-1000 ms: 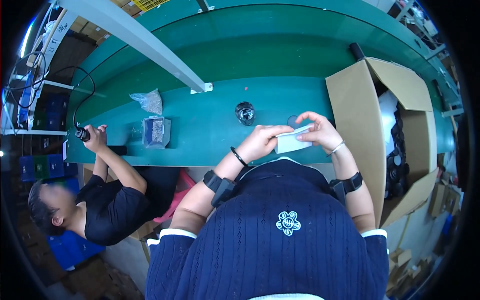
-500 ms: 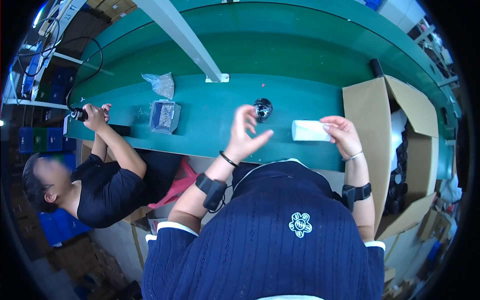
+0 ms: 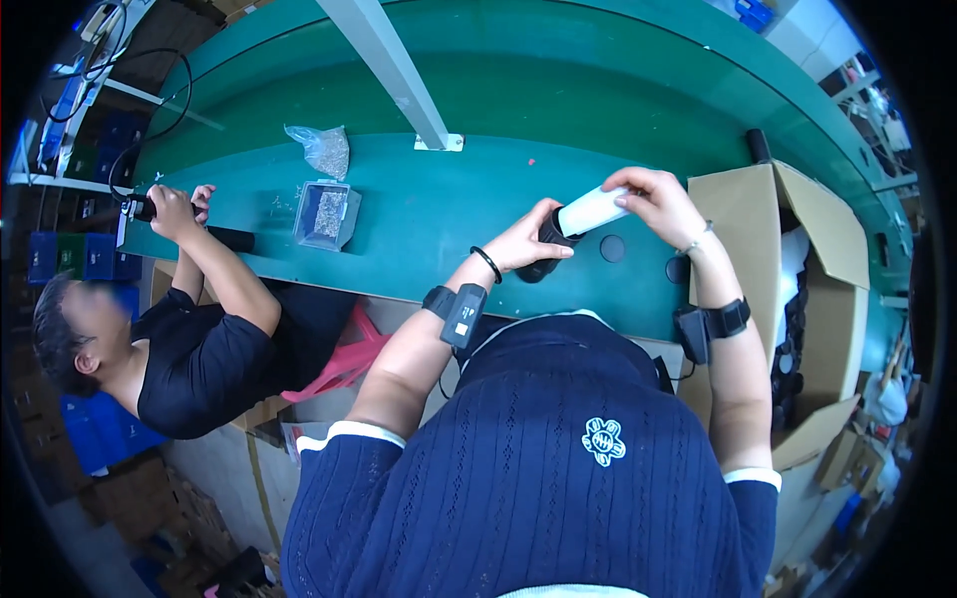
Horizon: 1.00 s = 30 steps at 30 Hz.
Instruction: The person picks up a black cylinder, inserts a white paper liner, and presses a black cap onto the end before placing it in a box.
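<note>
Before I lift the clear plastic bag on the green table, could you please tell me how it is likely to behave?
The bag will probably feel floppy, since its clear plastic looks crumpled. Its grainy contents look loose, so they would likely shift and sag. Rolling seems unlikely, given its slumped, irregular shape.

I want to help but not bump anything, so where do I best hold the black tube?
Hold the black tube around its round side, probably from the left, like the left grip: the white roll at its mouth slants off rightward, toward the right grip.
</note>
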Available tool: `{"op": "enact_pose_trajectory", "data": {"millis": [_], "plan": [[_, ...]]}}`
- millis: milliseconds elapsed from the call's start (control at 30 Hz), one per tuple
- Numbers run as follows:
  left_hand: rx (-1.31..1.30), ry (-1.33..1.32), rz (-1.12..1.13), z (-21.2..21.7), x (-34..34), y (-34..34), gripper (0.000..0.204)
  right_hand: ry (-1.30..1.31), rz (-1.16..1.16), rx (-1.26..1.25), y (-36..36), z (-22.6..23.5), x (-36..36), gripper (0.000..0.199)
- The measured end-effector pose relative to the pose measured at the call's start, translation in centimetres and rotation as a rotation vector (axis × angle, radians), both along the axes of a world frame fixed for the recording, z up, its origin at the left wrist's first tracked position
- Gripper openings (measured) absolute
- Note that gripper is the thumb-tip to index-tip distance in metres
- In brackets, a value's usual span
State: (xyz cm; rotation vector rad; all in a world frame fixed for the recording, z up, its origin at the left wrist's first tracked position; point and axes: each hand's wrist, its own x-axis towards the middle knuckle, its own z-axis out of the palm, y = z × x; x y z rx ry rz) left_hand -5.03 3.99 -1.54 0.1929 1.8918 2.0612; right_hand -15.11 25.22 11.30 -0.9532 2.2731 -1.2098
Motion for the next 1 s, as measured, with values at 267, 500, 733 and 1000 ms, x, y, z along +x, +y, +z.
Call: {"op": "enact_pose_trajectory", "data": {"millis": [267, 500, 733, 1000], "plan": [[0.115, -0.001, 0.026, 0.0, 1.0, 0.6, 0.077, 0.521, 0.234, 0.197, -2.0, 0.1, 0.1, 0.018], [0.117, -0.008, 0.082, 0.2, 1.2, 1.1, 0.075, 0.646, 0.446, 0.193, -3.7, -0.8, 2.0, 0.022], [-0.034, 0.081, 0.130, -1.7, 1.7, 0.3, 0.074, 0.451, 0.369, 0.262, -3.5, -1.8, 3.8, 0.039], [-0.594, 0.609, 0.158, 2.8, 4.7, -0.1, 0.038, 0.375, 0.356, 0.081, -2.3, -5.6, 5.2, 0.030]]}}
